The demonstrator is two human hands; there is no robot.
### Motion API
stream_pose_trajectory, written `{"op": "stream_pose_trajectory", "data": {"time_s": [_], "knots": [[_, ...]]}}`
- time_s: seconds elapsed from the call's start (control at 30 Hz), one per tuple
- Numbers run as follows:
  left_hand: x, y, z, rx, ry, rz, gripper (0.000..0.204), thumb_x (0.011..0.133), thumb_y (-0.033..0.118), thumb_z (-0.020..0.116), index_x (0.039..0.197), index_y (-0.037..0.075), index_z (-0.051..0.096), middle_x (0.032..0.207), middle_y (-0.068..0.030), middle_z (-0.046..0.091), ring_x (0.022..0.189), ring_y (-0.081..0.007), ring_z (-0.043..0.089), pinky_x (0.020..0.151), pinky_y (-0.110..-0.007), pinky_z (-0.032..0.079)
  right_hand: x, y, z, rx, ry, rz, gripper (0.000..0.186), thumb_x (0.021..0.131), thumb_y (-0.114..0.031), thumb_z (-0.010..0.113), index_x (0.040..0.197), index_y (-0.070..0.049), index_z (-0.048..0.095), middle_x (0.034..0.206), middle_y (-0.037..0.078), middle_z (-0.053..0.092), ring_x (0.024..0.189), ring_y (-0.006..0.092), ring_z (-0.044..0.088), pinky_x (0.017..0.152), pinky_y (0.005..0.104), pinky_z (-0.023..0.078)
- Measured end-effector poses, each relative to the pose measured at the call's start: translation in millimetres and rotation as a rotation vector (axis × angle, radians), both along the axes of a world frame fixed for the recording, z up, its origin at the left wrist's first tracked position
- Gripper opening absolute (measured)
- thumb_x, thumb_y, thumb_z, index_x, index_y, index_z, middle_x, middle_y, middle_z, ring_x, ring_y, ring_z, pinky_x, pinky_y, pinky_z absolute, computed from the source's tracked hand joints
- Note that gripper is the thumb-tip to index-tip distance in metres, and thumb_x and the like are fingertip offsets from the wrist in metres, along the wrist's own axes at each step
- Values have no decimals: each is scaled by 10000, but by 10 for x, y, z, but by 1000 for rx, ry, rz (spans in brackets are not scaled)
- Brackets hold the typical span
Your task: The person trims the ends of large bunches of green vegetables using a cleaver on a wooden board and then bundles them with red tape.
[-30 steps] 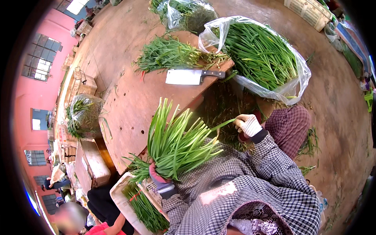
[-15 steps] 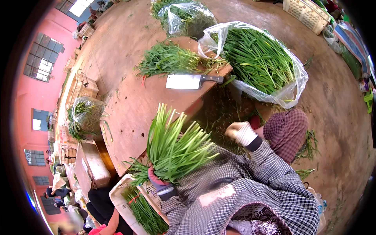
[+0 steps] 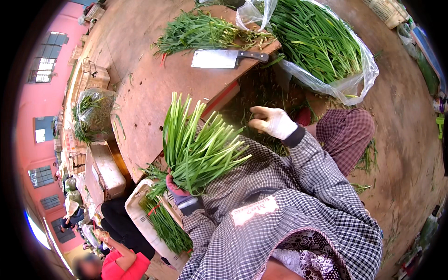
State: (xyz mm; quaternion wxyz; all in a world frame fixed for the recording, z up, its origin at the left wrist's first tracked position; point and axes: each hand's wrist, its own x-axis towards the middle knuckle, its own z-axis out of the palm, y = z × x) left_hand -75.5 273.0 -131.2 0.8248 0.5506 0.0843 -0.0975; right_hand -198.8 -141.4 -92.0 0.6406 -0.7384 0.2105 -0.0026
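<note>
My left hand (image 3: 178, 187), in a purple and pink glove, is closed around a large bunch of garlic chives (image 3: 198, 149). The pale cut ends fan out upward and to the right, over my checked garment. My right hand (image 3: 276, 123), in a white glove with bare fingertips, hovers to the right of the bunch. Its thumb and forefinger are apart and nothing shows between them. Beyond, on the brown board table, lies a cleaver (image 3: 224, 59) with a dark handle. Behind it is a loose heap of greens (image 3: 200, 32).
A clear plastic bag (image 3: 343, 93) full of chives stands at the far right. At my left, a white crate (image 3: 135, 200) holds tied bundles of chives (image 3: 165, 226). A person in red (image 3: 126, 266) sits at lower left. Scraps litter the ground below the table edge.
The view has tilted down, so the table things sit higher. My right hand has moved left toward the bunch, and its thumb and forefinger now show apart. My left hand keeps its hold.
</note>
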Motion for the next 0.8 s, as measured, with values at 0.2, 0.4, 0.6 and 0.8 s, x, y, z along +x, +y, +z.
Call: {"op": "stream_pose_trajectory", "data": {"time_s": [0.2, 0.4, 0.6, 0.8], "knots": [[-28, -149, 75, -166, 77, -58, 376, 900, 189, 444, 1192, -23, 550, 1080, -190, 642, 920, -297, 657, 818, -443, 559, 555, 380, 173, 193, -137, 274, 547, 747, -321, 714, 1164, 16, 607, 966, 142, 683, 854, 185, 636, 806, 299, 508], [-75, -291, 126, -335, 144, -86, 406, 894, 254, 474, 1185, -14, 565, 1079, -183, 646, 927, -300, 656, 831, -448, 552, 417, 535, 35, 289, -116, 180, 254, 816, -185, 634, 986, -6, 694, 684, 34, 650, 550, 89, 553, 512, 257, 463], [26, -299, 233, -340, 286, -224, 414, 885, 257, 489, 1187, -16, 563, 1068, -183, 650, 902, -299, 660, 839, -442, 551, 197, 327, 314, 307, 11, -33, 264, 793, -137, 626, 1001, 15, 684, 697, 36, 649, 518, 56, 525, 484, 216, 427], [18, -281, 95, -123, 62, 22, 327, 894, 159, 457, 1137, -23, 579, 1042, -174, 656, 883, -277, 664, 782, -417, 572, -253, -358, 281, 178, -71, -414, 213, 838, -190, 571, 849, -12, 688, 669, 39, 634, 508, 51, 514, 405, 184, 328]]}}
